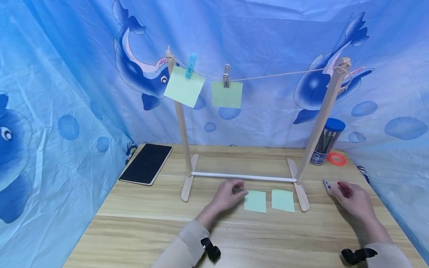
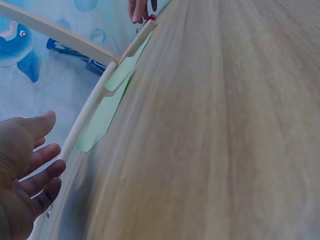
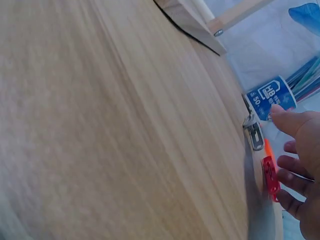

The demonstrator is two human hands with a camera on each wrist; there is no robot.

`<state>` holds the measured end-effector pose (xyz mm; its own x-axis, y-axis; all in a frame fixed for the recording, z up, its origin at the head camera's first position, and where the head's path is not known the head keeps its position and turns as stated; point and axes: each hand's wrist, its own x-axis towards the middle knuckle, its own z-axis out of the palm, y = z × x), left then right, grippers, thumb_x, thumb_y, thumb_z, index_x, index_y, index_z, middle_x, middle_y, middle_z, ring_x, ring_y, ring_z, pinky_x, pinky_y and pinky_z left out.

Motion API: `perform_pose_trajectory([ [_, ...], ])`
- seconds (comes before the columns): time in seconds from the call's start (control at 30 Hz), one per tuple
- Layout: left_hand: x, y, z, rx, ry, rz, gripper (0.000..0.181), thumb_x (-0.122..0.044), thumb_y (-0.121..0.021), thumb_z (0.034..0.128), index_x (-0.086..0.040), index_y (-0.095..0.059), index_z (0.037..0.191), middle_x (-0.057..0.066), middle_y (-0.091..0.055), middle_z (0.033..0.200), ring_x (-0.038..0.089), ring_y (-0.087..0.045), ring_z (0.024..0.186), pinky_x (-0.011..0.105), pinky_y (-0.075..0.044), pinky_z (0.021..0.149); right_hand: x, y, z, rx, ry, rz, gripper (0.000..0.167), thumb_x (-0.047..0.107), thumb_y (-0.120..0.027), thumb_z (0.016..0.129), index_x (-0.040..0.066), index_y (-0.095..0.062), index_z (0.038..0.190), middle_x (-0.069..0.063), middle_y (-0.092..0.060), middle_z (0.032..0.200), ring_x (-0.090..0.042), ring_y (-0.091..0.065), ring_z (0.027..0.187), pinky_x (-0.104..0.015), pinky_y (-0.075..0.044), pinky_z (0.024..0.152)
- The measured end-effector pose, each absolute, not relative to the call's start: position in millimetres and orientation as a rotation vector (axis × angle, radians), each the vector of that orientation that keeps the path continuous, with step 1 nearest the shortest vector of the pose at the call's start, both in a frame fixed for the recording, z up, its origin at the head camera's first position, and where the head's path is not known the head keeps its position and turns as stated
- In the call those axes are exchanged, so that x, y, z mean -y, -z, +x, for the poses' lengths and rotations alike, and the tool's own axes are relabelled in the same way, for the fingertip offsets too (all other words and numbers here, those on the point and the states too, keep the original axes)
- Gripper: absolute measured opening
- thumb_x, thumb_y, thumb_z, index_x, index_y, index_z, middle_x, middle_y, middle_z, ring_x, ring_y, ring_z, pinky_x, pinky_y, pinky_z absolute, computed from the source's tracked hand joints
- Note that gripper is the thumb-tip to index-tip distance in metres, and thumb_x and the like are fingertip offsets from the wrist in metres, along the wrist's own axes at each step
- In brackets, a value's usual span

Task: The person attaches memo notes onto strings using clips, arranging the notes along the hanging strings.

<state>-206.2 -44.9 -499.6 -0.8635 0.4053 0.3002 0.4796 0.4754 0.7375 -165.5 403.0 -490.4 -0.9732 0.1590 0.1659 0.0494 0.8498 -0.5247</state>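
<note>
Currently, a notebook (image 1: 145, 164) is lying at the far left of the table (image 1: 134, 238), and to its right a blue clip (image 1: 191, 66) is holding a tilted note (image 1: 184, 88) on the string (image 1: 285, 75). Next along, a grey clip (image 1: 226, 76) is holding a straighter note (image 1: 227, 95). Below, the left hand (image 1: 226, 196) is hovering near the white bar (image 1: 244, 176), fingers loosely bent, thumb apart, gripping nothing; whether a tip is touching the left loose note (image 1: 256, 202), I cannot tell. That note and the right loose note (image 1: 283, 200) are lying side by side, slightly apart. Beyond the right post (image 1: 321, 119), a tub (image 1: 319, 158) is standing with an orange ring (image 1: 336, 159) just beside it; nearer, a silver clip (image 3: 256, 136) is showing by the thumb of the right hand (image 1: 356, 201) and a red clip (image 3: 270, 177) by its fingertips. That thumb is standing off from the curved fingers, clamping on nothing visible; contact with the red clip is unclear. Picking up a clip is looking like the step in hand: pinching its handle ends squarely, biting end facing outward, without knocking its neighbour, would be working best.
</note>
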Motion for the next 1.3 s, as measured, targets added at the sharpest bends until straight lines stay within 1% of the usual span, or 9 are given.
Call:
perform_pose_trajectory([
  [0.3, 36.4, 506.6, -207.1, 2.697, 1.312, -0.790, 0.040, -0.023, -0.080, 0.0893, -0.005, -0.069, 0.123, 0.005, -0.072, 0.113, 0.013, -0.067, 0.103, 0.025, -0.053, 0.092, -399.3, 496.5, -174.8, 2.866, -0.743, -0.137, 0.077, 0.048, -0.067, 0.096, -0.018, -0.051, 0.132, -0.039, -0.057, 0.118, -0.051, -0.057, 0.102, -0.064, -0.047, 0.082],
  [0.43, 33.1, 506.4, -207.3, 2.727, 1.314, -0.772, 0.039, -0.018, -0.082, 0.0874, -0.006, -0.071, 0.122, 0.004, -0.072, 0.110, 0.010, -0.065, 0.098, 0.024, -0.053, 0.089, -396.4, 498.5, -179.9, 2.859, -0.720, -0.171, 0.077, 0.052, -0.070, 0.092, -0.015, -0.057, 0.127, -0.034, -0.061, 0.111, -0.045, -0.058, 0.095, -0.059, -0.048, 0.077],
  [0.5, 31.9, 507.1, -207.5, 2.737, 1.296, -0.784, 0.038, -0.016, -0.083, 0.0860, -0.005, -0.072, 0.120, 0.002, -0.072, 0.106, 0.008, -0.063, 0.092, 0.023, -0.053, 0.084, -395.4, 498.7, -181.0, 2.842, -0.707, -0.170, 0.072, 0.050, -0.073, 0.091, -0.014, -0.061, 0.121, -0.030, -0.063, 0.103, -0.041, -0.059, 0.088, -0.054, -0.048, 0.071],
  [0.63, 31.0, 508.0, -207.2, 2.762, 1.282, -0.802, 0.035, -0.010, -0.084, 0.0835, -0.005, -0.074, 0.116, 0.000, -0.072, 0.099, 0.002, -0.057, 0.078, 0.018, -0.050, 0.073, -394.8, 499.4, -181.4, 2.809, -0.685, -0.136, 0.053, 0.041, -0.077, 0.090, -0.009, -0.069, 0.107, -0.018, -0.064, 0.085, -0.031, -0.056, 0.073, -0.041, -0.043, 0.058],
  [0.77, 32.0, 507.8, -206.7, 2.776, 1.341, -0.782, 0.031, -0.007, -0.083, 0.0844, -0.004, -0.074, 0.114, -0.001, -0.071, 0.094, -0.001, -0.054, 0.070, 0.016, -0.049, 0.066, -395.4, 500.8, -180.3, 2.798, -0.691, -0.132, 0.048, 0.037, -0.079, 0.089, -0.008, -0.072, 0.103, -0.012, -0.061, 0.080, -0.026, -0.051, 0.068, -0.035, -0.038, 0.056],
  [0.97, 36.8, 506.6, -207.4, 2.745, 1.385, -0.691, 0.022, -0.004, -0.078, 0.0875, -0.002, -0.076, 0.109, 0.002, -0.074, 0.090, 0.000, -0.058, 0.072, 0.018, -0.051, 0.067, -396.9, 500.4, -179.1, 2.798, -0.698, -0.180, 0.049, 0.031, -0.078, 0.090, -0.015, -0.069, 0.103, -0.023, -0.066, 0.085, -0.034, -0.060, 0.075, -0.044, -0.046, 0.060],
  [1.07, 39.4, 505.5, -207.4, 2.722, 1.367, -0.641, 0.012, -0.005, -0.077, 0.0890, -0.005, -0.079, 0.101, 0.001, -0.076, 0.089, 0.002, -0.062, 0.075, 0.019, -0.052, 0.070, -396.2, 498.5, -179.1, 2.809, -0.708, -0.197, 0.049, 0.030, -0.077, 0.091, -0.016, -0.068, 0.105, -0.027, -0.067, 0.089, -0.038, -0.061, 0.078, -0.049, -0.047, 0.064],
  [1.17, 40.7, 506.6, -207.9, 2.694, 1.366, -0.603, 0.005, -0.007, -0.078, 0.0892, -0.009, -0.080, 0.094, -0.002, -0.076, 0.088, 0.002, -0.065, 0.076, 0.019, -0.053, 0.070, -395.5, 498.8, -179.2, 2.808, -0.708, -0.213, 0.048, 0.027, -0.075, 0.092, -0.017, -0.066, 0.108, -0.033, -0.065, 0.099, -0.044, -0.061, 0.084, -0.055, -0.048, 0.070],
  [1.3, 40.9, 507.7, -207.2, 2.637, 1.530, -0.563, 0.004, -0.004, -0.076, 0.0900, -0.007, -0.079, 0.092, 0.000, -0.075, 0.082, 0.004, -0.067, 0.066, 0.020, -0.055, 0.065, -395.1, 501.0, -177.2, 2.788, -0.712, -0.239, 0.046, 0.022, -0.069, 0.094, -0.018, -0.061, 0.116, -0.035, -0.063, 0.102, -0.046, -0.060, 0.088, -0.059, -0.048, 0.074],
])
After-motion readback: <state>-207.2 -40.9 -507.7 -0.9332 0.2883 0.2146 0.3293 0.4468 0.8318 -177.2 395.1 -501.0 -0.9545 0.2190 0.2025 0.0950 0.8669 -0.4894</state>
